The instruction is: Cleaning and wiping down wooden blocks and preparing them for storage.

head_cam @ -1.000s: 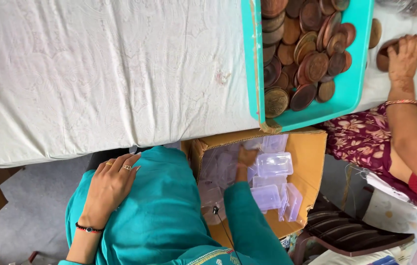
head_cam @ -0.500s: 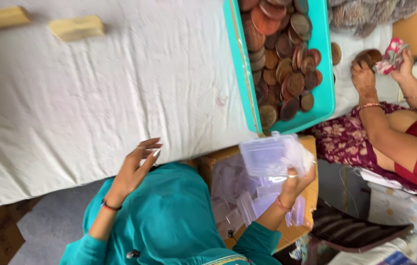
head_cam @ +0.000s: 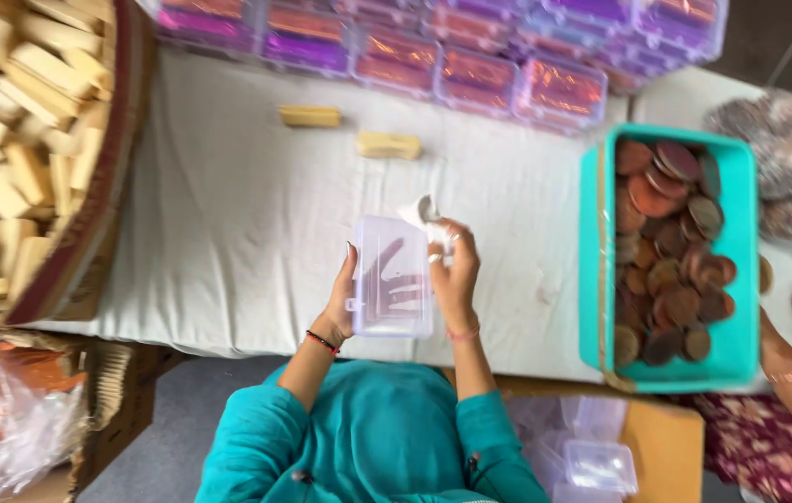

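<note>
Mid-frame, left hand (head_cam: 345,303) grasps a clear plastic box (head_cam: 393,277) from behind; right hand (head_cam: 454,270) pinches its white lid (head_cam: 422,212), mid-opening; lifting it clear seems due

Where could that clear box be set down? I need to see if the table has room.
Bare white cloth lies between the basket of wooden blocks and the teal tray of brown discs, below two loose blocks. The far edge, lined with packed boxes, is crowded.
</note>
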